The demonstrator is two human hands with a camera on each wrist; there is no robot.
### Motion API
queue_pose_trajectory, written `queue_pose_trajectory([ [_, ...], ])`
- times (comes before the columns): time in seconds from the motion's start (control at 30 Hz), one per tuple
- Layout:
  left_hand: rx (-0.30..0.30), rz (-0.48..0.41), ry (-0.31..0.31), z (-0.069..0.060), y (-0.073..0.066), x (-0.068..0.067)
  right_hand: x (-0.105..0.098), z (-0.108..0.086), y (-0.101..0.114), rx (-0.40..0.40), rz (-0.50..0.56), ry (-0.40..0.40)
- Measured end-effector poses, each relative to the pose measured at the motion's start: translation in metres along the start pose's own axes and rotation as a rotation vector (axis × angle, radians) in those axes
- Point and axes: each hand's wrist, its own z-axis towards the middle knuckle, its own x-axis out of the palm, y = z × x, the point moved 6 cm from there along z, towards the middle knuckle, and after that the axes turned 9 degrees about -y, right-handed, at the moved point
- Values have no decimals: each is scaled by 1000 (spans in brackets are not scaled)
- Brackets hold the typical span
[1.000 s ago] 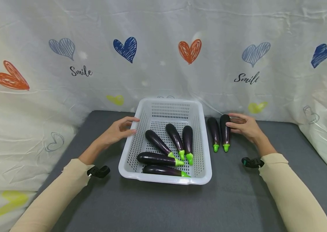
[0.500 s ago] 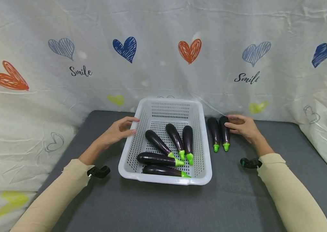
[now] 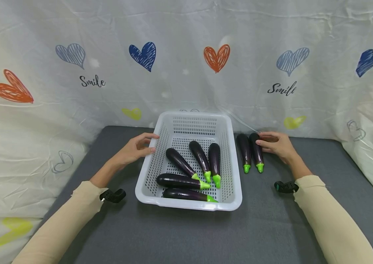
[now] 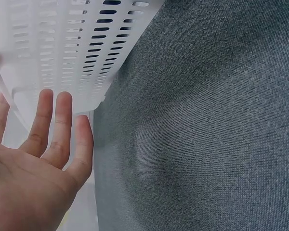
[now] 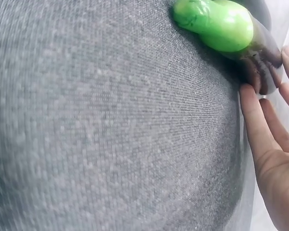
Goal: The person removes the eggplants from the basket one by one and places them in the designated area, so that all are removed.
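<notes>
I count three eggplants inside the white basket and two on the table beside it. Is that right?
Not three: the head view shows five eggplants inside the white basket. Two eggplants do lie on the table beside it.

My right hand (image 5: 279, 171) comes in from the right edge, fingertips against the dark eggplant (image 5: 262, 50); its bright green cap (image 5: 214, 21) points left above the grey bench (image 5: 115, 120).

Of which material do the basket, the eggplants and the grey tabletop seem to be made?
Basket: probably plastic, smooth, with moulded slots.
Eggplants: glossy, with bright green stems, so perhaps imitation plastic; not certain.
Tabletop: apparently covered with matte fabric; fine ribs show up close.
</notes>
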Motion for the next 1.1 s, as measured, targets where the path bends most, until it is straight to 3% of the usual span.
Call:
queue_pose_trajectory([
  [0.33,-2,-3,-2,0,1,1,-13,-4,7,-49,34,-86],
  [0.67,1,1,-6,0,3,-1,-28,-7,18,-17,268,-197],
  [0.87,7,-5,0,0,3,-1,-28,-11,25,-4,316,-213],
  [1.1,12,0,-3,0,3,0,-26,-19,29,8,439,-160],
])
